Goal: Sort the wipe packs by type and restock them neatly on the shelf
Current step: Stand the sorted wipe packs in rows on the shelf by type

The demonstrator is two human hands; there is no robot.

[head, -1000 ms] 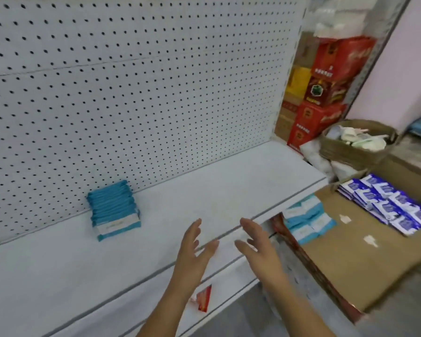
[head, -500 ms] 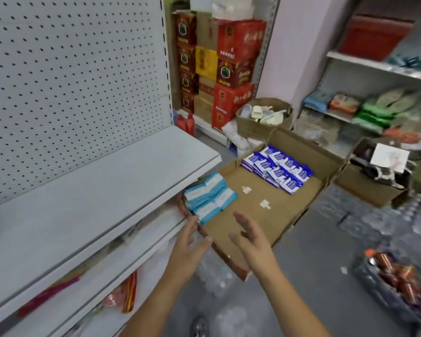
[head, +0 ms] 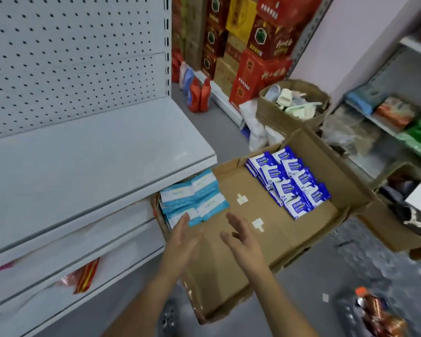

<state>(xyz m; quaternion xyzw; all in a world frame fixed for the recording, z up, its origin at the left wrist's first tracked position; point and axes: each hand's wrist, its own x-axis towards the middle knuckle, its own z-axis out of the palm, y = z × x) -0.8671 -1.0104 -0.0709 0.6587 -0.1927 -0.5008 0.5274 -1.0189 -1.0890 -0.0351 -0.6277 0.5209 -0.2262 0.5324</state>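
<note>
Left hand [head: 181, 242], right hand [head: 244, 242] nearer teal packs [head: 195, 197], fingers [head: 233, 221] straight, empty, packs partly under shelf [head: 83, 171]

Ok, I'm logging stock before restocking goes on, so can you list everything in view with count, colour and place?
light blue wipe packs: a batch, too overlapped to count, light blue and white, left end of the box
dark blue wipe packs: a batch, dark blue and white, far right of the box
cardboard box: one, brown, on the floor beside the shelf
shelf: one, white, left
pegboard: one, white, behind the shelf
cartons: a stack, red and yellow, at the back
basket: one, brown, holding pale slippers, behind the box
left hand: open, by the light blue packs
right hand: open, over the box middle
</note>
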